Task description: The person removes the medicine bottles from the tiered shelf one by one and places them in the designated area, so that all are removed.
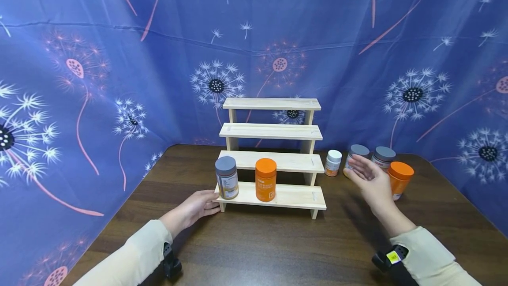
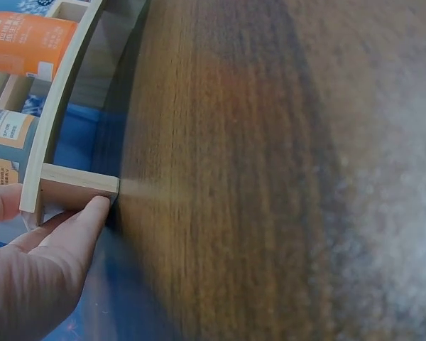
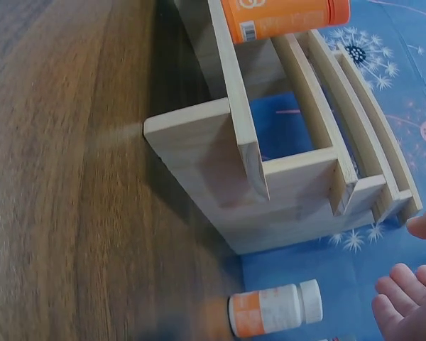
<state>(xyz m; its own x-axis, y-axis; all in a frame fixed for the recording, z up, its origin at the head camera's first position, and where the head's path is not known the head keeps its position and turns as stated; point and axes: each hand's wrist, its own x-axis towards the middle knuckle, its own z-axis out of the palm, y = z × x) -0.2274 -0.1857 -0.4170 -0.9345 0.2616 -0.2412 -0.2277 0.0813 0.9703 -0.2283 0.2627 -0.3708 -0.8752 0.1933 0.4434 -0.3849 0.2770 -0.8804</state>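
My left hand (image 1: 194,210) grips the left end of a four-step wooden display stand (image 1: 271,130), at its lowest step. In the left wrist view, the fingers (image 2: 64,238) bend around the board's end and its short leg. On that step stand a grey-lidded jar (image 1: 227,178) at the left and an orange jar (image 1: 265,180) beside it, both upright. My right hand (image 1: 371,180) is raised with nothing in it, thumb apart from the fingers. It overlaps a second grey-lidded jar (image 1: 359,149), partly hidden behind it. In the right wrist view the right hand (image 3: 415,302) shows at the edge.
Right of the stand, a small white-capped bottle (image 1: 333,163) stands on the dark wooden table (image 1: 254,250). Another grey-lidded jar (image 1: 383,156) and another orange jar (image 1: 400,178) are grouped near the right hand. A blue dandelion-print cloth (image 1: 158,78) hangs behind the table.
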